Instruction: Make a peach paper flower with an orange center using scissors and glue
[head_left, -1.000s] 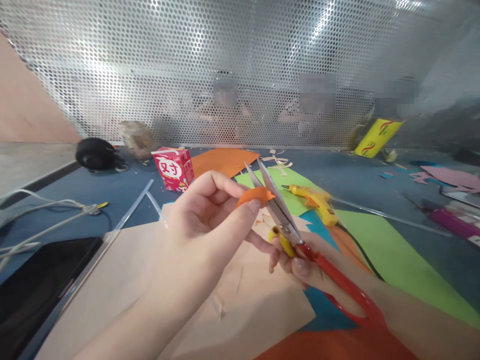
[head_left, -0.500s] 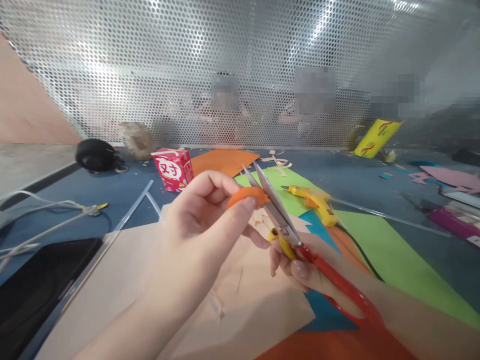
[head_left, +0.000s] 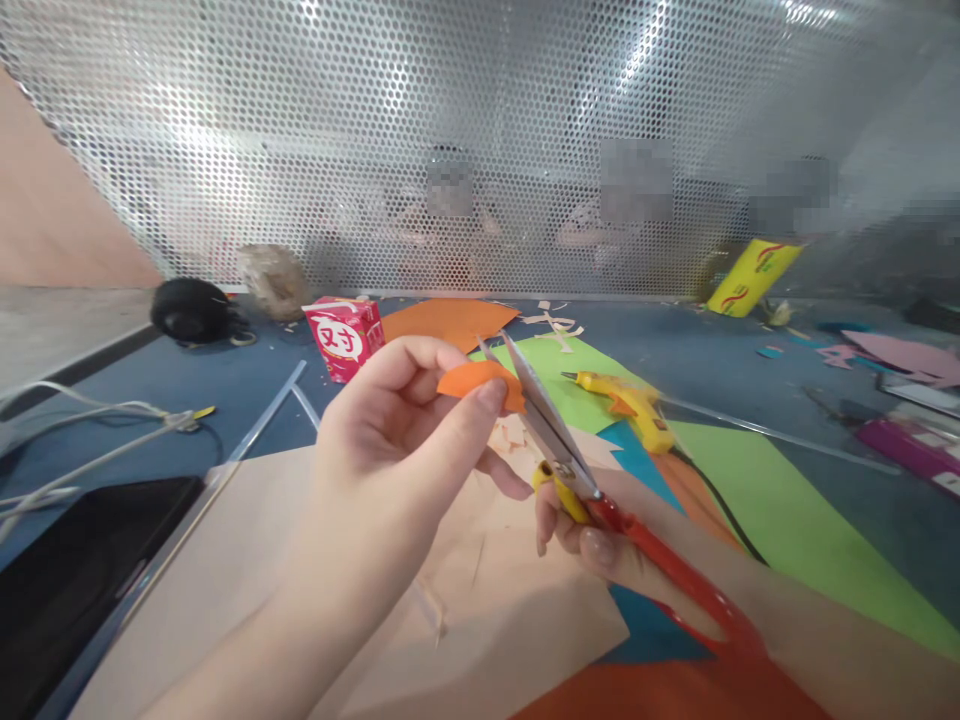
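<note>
**Midway through trimming a small orange paper shape**

Clearly the cutting is under way but not finished. The left hand (head_left: 390, 440) pinches a small orange paper piece (head_left: 480, 383) between thumb and forefinger, holding it up above the table. The right hand (head_left: 600, 540) grips the red-handled scissors (head_left: 600, 490), its fingers closed through the loops; the blades stand slightly parted, with the right edge of the orange piece sitting between them. One side of the piece already shows a rounded outline, so some shaping looks done, while the edge at the blades seems to be what is left; how much more remains cannot be told, since the thumb hides part of the piece.

Below the hands lies a peach paper sheet (head_left: 495, 610), with green paper (head_left: 787, 520), blue paper and orange paper beside it. A yellow glue gun (head_left: 637, 405) rests on the green sheet, well apart from the hands. Farther back stand a red carton (head_left: 346, 338) and a perforated metal screen (head_left: 480, 140); a dark tablet (head_left: 82, 570) lies at the left.
</note>
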